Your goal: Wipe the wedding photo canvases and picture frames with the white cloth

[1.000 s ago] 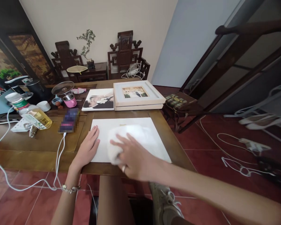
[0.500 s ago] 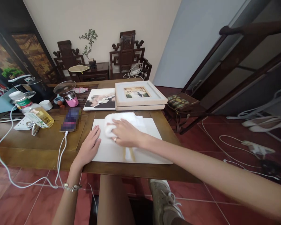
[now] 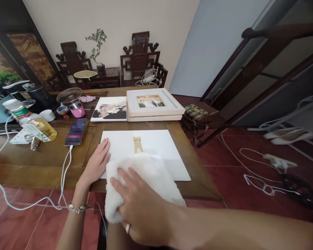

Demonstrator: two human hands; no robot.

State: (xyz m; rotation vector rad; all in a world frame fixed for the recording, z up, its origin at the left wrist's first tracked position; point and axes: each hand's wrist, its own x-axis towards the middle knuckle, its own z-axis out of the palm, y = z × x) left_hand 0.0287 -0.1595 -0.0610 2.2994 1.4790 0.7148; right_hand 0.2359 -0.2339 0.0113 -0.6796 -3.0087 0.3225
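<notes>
A white flat panel (image 3: pixel 156 146) lies face down on the wooden table (image 3: pixel 41 159), with a small tan hanger tab (image 3: pixel 137 143) near its far edge. My left hand (image 3: pixel 96 165) rests flat on the panel's left edge, fingers stretched out. My right hand (image 3: pixel 143 208) presses on a fluffy white cloth (image 3: pixel 146 173) that covers the panel's near edge and hangs past the table's front. The fingers lie over the cloth, and a ring shows on one of them.
Behind the panel lie a photo canvas (image 3: pixel 110 110) and a stack of white picture frames (image 3: pixel 153 104). On the left stand a phone (image 3: pixel 75 132) on a white cable, an oil bottle (image 3: pixel 39 127), a pink cup (image 3: pixel 77 110) and a small fan (image 3: pixel 69 95). Cables litter the red floor on the right.
My right hand has drawn the cloth from the panel's far side back to its near edge, uncovering the tan tab. My left hand has stayed in place.
</notes>
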